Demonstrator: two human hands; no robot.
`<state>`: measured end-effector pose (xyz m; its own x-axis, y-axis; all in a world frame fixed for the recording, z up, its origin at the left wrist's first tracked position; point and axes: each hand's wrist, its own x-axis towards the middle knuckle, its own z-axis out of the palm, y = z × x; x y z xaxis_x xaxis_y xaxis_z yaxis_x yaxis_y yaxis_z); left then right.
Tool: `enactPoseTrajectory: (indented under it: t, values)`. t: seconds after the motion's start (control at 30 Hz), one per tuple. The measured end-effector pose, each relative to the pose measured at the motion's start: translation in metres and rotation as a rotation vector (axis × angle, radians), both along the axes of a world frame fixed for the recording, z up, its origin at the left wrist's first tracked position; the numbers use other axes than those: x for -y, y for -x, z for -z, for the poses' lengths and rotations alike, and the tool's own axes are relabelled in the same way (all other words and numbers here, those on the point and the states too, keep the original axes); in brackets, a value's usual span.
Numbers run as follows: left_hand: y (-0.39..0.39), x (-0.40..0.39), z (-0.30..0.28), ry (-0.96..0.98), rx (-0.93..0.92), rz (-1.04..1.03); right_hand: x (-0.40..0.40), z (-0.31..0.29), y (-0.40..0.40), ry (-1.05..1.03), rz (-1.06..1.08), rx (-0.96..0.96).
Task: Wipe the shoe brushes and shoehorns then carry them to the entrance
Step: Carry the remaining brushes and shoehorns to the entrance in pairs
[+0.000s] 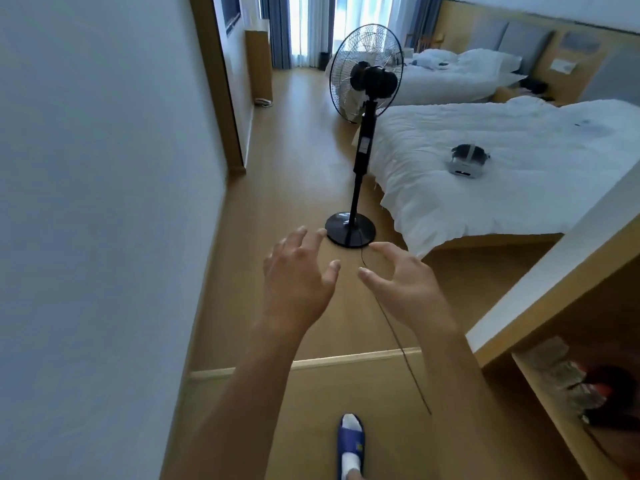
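Both my arms reach forward over the wooden floor of a narrow passage. My left hand (298, 275) is held out with its fingers spread and holds nothing. My right hand (405, 282) hangs beside it, a small gap apart, fingers loosely bent and empty. No shoe brush or shoehorn shows anywhere in view.
A black standing fan (360, 133) stands ahead, its base (350, 230) just beyond my fingers and its cord (398, 337) trailing over the floor. A white bed (502, 168) with a headset (467, 160) lies right. A wooden shelf unit (554, 306) is near right, a wall left.
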<state>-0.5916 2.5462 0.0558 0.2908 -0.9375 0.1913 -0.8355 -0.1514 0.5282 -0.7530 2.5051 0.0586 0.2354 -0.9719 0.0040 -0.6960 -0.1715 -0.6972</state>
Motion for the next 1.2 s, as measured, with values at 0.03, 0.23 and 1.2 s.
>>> enactPoseTrajectory:
  t: [0.03, 0.23, 1.2]
  values:
    - [-0.007, 0.012, 0.003, -0.014, 0.007, -0.017, 0.016, 0.003, -0.008, -0.003, -0.022, 0.003]
    - [-0.047, 0.115, 0.007, -0.072, 0.060, -0.093, 0.132, 0.012, -0.057, -0.009, -0.135, 0.019]
    - [-0.371, 0.573, -0.002, -0.088, 0.013, -0.104, 0.584, -0.011, -0.383, 0.017, -0.190, -0.138]
